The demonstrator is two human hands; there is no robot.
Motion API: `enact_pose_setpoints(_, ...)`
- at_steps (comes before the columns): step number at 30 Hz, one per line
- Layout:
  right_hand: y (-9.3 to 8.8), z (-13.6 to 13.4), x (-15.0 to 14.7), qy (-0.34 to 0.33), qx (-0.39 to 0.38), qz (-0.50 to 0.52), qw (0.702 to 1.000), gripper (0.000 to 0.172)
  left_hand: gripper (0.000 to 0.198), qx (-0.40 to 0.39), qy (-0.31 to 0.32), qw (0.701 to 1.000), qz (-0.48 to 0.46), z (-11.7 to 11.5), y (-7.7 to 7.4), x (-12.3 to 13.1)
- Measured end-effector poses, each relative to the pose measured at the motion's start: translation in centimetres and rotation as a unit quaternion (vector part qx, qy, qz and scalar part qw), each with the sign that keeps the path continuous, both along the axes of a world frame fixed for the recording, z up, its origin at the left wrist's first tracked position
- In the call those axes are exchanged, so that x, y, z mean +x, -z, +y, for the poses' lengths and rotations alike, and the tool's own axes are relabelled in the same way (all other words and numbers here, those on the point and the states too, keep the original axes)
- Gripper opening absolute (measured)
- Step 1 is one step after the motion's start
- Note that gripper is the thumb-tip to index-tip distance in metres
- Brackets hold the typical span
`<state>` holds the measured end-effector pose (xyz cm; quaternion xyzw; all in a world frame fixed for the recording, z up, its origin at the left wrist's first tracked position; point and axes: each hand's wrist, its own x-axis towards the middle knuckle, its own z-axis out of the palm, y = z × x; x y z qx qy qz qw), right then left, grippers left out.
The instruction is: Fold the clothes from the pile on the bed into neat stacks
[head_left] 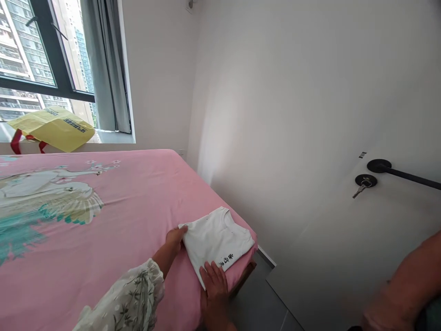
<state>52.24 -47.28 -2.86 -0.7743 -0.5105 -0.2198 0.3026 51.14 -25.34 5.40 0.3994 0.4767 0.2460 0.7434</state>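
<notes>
Left hand [175,238] forward, pinching, thumb [183,229] uppermost; right hand [216,287] nearer, palm down, fingers [217,272] outstretched, slightly spread.

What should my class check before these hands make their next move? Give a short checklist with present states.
1. White shirt lying on the pink sheet: ok.
2. Left hand touching the shirt's edge: ok.
3. Right hand touching the shirt: ok, fingers spread over its near edge.
4. Dark print facing up: ok.
5. Shirt well in from the sheet's corner: not ok.
6. Underside free of creases: cannot tell, hidden.
</notes>
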Motion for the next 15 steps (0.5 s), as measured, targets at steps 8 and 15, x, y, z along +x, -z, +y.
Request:
enact_pose_setpoints(8,-0.3,0.0,-0.7,0.003,0.003,0.04,0.999,0.059,0.024,0.101,-0.023,0.991,0.084,1.1,1.3,-0.1)
enact_pose_setpoints(15,-0.7,0.0,-1.4,0.006,0.011,0.039,0.999,0.049,0.037,0.34,0.065,0.936,0.07,-0.8,0.2,-1.2)
